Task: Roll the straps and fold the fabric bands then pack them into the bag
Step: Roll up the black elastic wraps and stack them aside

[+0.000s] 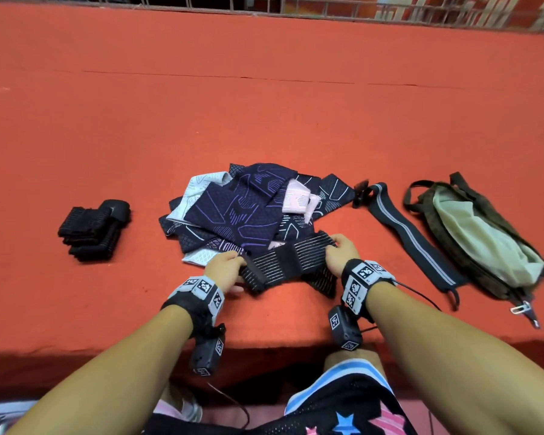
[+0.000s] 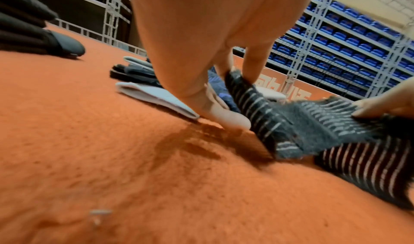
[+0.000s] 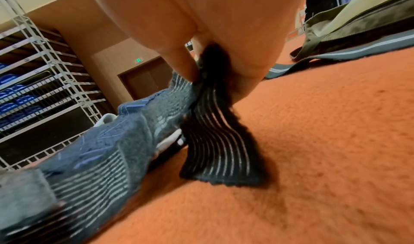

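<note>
A black strap with thin white stripes (image 1: 291, 260) (image 2: 302, 124) (image 3: 215, 141) is stretched between my hands just above the red felt table (image 1: 264, 120). My left hand (image 1: 225, 270) (image 2: 226, 86) pinches its left end. My right hand (image 1: 338, 251) (image 3: 215, 65) pinches its right end, and a loose tail hangs down to the felt. Behind lies a heap of patterned navy, white and pink fabric bands (image 1: 252, 208). An olive bag (image 1: 481, 240) with a pale lining lies open at the right.
A stack of rolled black straps (image 1: 95, 230) sits at the left. A long dark strap with grey stripes (image 1: 412, 237) lies flat between the heap and the bag. The table's front edge (image 1: 264, 346) is close to my body. Wire shelving stands beyond the table.
</note>
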Demonstrator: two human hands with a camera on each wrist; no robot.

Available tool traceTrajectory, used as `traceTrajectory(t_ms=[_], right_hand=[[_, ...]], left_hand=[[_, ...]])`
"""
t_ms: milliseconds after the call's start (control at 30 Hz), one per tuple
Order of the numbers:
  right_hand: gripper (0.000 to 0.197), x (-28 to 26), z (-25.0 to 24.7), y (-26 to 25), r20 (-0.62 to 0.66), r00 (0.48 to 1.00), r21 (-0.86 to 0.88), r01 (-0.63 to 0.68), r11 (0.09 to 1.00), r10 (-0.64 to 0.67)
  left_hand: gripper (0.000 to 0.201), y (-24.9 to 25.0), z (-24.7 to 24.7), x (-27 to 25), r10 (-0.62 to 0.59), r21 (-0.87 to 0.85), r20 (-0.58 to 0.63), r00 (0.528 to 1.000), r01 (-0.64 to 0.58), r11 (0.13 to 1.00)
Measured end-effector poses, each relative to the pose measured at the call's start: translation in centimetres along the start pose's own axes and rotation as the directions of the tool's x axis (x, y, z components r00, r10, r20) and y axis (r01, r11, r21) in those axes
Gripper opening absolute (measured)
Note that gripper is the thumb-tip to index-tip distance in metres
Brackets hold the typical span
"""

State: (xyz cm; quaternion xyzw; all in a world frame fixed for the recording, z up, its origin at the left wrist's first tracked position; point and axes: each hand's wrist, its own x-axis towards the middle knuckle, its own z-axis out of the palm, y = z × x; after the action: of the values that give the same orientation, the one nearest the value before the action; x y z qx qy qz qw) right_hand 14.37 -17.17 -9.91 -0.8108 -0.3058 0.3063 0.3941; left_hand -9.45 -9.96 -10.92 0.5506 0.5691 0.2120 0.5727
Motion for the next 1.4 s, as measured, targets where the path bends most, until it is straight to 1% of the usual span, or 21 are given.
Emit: traceTrajectory(t_ms=[133,233,300,367,400,467,500,567,633,667,733,800,867,933,1000,1067,1100,1167,1200,1333,1400], right_hand=[[0.024,-0.7,0.5,0.0,0.049,0.999,-0.07,0.002,0.998,0.002],[0.046,-1.9,1.4,-0.9,0.174,0.974,-0.259,0.19,0.947,-0.147],[0.042,-3.4,2.1,-2.8,0.289,0.928,-0.271,0.313,0.91,-0.233],[0.03,-5.0,2.7,-5.5,0.357,0.906,-0.063,0.268,0.961,-0.229],[0.035,-5.6,2.9,-6.6,0.368,0.909,0.141,0.152,0.978,-0.194],[0.046,-6.5,3.1,-8.5,0.413,0.899,0.471,-0.075,0.879,-0.144],[0.048,-6.8,3.1,-9.4,0.399,0.903,0.522,-0.082,0.849,-0.157],[0.043,-7.2,3.1,-10.9,0.372,0.906,0.481,-0.004,0.876,-0.201],[0.038,-6.9,3.5,-11.9,0.29,0.928,0.428,0.091,0.899,-0.233],[0.038,-6.6,3.5,-12.3,0.231,0.95,0.437,0.092,0.895,-0.21],[0.03,-6.2,2.9,-13.0,0.171,0.973,0.535,0.039,0.844,-0.153],[0.027,-6.0,2.0,-13.8,0.113,0.988,0.639,0.011,0.769,-0.108],[0.028,-4.6,1.1,-13.5,0.031,0.999,0.679,0.002,0.735,-0.031],[0.044,-3.1,0.2,-12.3,-0.037,0.997,0.687,-0.022,0.726,0.065],[0.067,-1.9,-0.6,-10.7,-0.119,0.982,0.599,-0.045,0.8,0.145],[0.063,-1.6,-1.5,-8.8,-0.24,0.957,0.483,-0.028,0.875,0.163],[0.057,-1.5,-1.9,-7.6,-0.272,0.948,0.451,-0.028,0.892,0.167],[0.049,-1.5,-2.6,-5.4,-0.32,0.928,0.415,-0.044,0.909,0.191],[0.048,-1.5,-2.6,-4.3,-0.348,0.912,0.382,-0.071,0.921,0.215],[0.05,-1.1,-2.6,0.6,-0.35,0.871,0.309,-0.24,0.92,0.344],[0.048,-1.3,-2.5,2.8,-0.321,0.877,0.251,-0.284,0.925,0.356]], left_hand=[[0.021,0.6,-0.8,0.0,0.013,-0.156,-0.072,0.997,-0.024,0.987],[0.021,2.8,-0.1,-0.2,0.067,-0.29,-0.038,0.997,-0.075,0.954],[0.022,4.8,0.6,-0.9,0.157,-0.309,-0.008,0.988,-0.152,0.939],[0.022,6.5,1.4,-1.2,0.274,-0.261,-0.01,0.962,-0.267,0.928],[0.021,7.2,1.5,-1.3,0.329,-0.235,-0.024,0.944,-0.325,0.916],[0.018,8.5,1.3,-1.6,0.418,-0.201,-0.065,0.906,-0.422,0.884],[0.014,8.9,1.1,-1.6,0.452,-0.184,-0.079,0.888,-0.459,0.869],[0.013,9.6,0.4,-2.0,0.496,-0.106,-0.087,0.864,-0.503,0.858],[0.019,10.1,-0.2,-2.4,0.467,-0.112,-0.108,0.877,-0.478,0.871],[0.023,10.2,-0.4,-2.6,0.402,-0.186,-0.11,0.909,-0.416,0.89],[0.029,9.5,-0.9,-2.6,0.25,-0.344,-0.053,0.967,-0.253,0.904],[0.044,8.0,-1.4,-2.2,0.215,-0.359,0.031,0.976,-0.19,0.914],[0.066,6.6,-2.0,-1.7,0.227,-0.223,0.106,0.968,-0.199,0.954],[0.069,5.0,-2.6,-1.0,0.203,-0.104,0.15,0.968,-0.189,0.977],[0.074,2.4,-3.4,0.2,0.12,0.031,0.231,0.965,-0.13,0.991],[0.09,-0.3,-4.1,1.5,0.044,0.172,0.26,0.965,-0.091,0.981],[0.088,-1.0,-4.5,1.7,0.012,0.192,0.254,0.967,-0.063,0.979],[0.05,-1.3,-5.6,1.4,-0.009,0.218,0.199,0.98,-0.036,0.975],[0.039,-1.5,-6.1,1.2,-0.009,0.234,0.159,0.987,-0.029,0.972],[0.033,-3.1,-7.4,0.7,-0.003,0.29,0.052,0.999,-0.013,0.957],[0.03,-4.3,-7.4,0.9,-0.018,0.299,-0.013,1.0,0.021,0.954]])
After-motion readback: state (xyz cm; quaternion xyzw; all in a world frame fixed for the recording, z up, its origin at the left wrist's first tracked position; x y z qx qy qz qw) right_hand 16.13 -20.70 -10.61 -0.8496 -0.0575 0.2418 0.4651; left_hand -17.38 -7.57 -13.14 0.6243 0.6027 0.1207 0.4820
